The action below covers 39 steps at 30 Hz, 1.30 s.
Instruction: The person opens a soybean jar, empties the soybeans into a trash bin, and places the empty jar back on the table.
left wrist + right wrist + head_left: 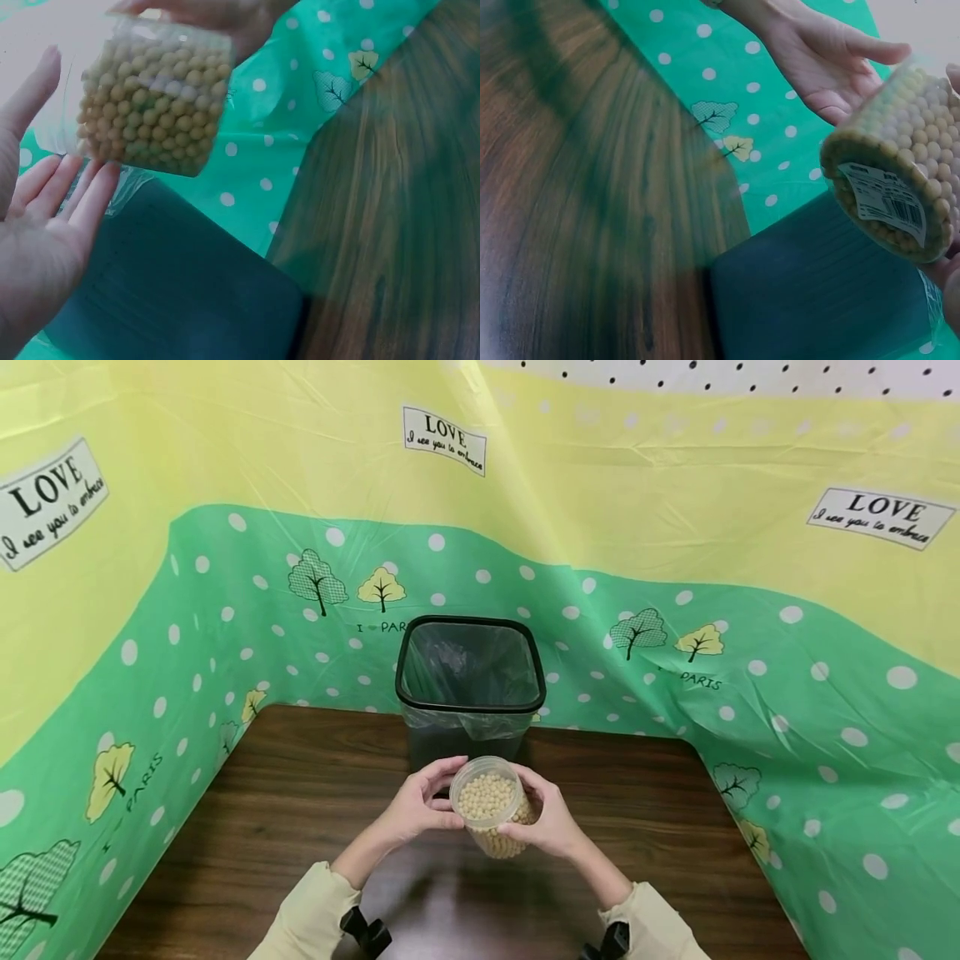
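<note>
On the near side of the dark bin (480, 739), the right hand (551, 820) grips a raised, tilted jar of beige balls (491, 806), the left hand (411, 807) loosely spread at its left, apparently to steady it.

Probably a makeshift indoor booth: printed curtain (540, 518) enclosing a wooden table (300, 793)

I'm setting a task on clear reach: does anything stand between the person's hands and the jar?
Nothing visible does. The right hand grips the jar, and the left hand is close at its other side with no object between. The bin stands beyond the jar, so it blocks neither.
</note>
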Available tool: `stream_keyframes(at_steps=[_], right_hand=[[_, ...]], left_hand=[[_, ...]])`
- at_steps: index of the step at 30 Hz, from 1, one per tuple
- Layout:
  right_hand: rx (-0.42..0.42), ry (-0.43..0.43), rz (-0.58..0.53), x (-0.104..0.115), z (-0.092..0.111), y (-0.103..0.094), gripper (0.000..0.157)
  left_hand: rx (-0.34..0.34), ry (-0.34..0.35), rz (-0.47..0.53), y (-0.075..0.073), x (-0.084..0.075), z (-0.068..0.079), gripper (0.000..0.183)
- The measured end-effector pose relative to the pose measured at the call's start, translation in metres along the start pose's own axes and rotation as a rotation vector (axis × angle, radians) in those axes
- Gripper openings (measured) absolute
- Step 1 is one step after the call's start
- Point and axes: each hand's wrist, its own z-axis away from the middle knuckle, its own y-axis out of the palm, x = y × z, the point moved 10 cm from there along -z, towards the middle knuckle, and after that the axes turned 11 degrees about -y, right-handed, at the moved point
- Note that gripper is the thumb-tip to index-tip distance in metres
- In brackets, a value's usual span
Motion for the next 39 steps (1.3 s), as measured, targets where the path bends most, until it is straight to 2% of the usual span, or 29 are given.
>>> stream_keyframes(at_steps=[3,6,13,23,28,35,39], right_hand=[[0.047,0.000,-0.041,0.000,0.001,0.005,0.069],[0.065,0.000,-0.058,0.000,0.001,0.008,0.070],[0.048,0.063,-0.052,-0.006,0.002,0.011,0.074],[-0.031,0.085,0.013,-0.012,0.005,0.010,0.070],[-0.065,0.091,0.046,-0.013,0.005,0.009,0.070],[-0.082,0.082,0.091,-0.014,0.005,0.008,0.070],[-0.095,0.112,0.123,0.004,-0.002,0.008,0.067]], left_hand=[[0.069,-0.012,-0.031,0.005,0.001,0.000,0.086],[0.076,-0.019,-0.031,0.006,0.001,0.001,0.084],[-0.026,-0.040,0.023,0.000,0.004,0.003,0.077],[-0.162,0.012,0.082,-0.006,0.004,0.007,0.073],[-0.220,-0.045,0.088,-0.011,0.011,0.009,0.066],[-0.252,-0.135,0.143,-0.012,0.020,0.010,0.062],[-0.245,-0.153,0.222,-0.012,0.025,0.010,0.065]])
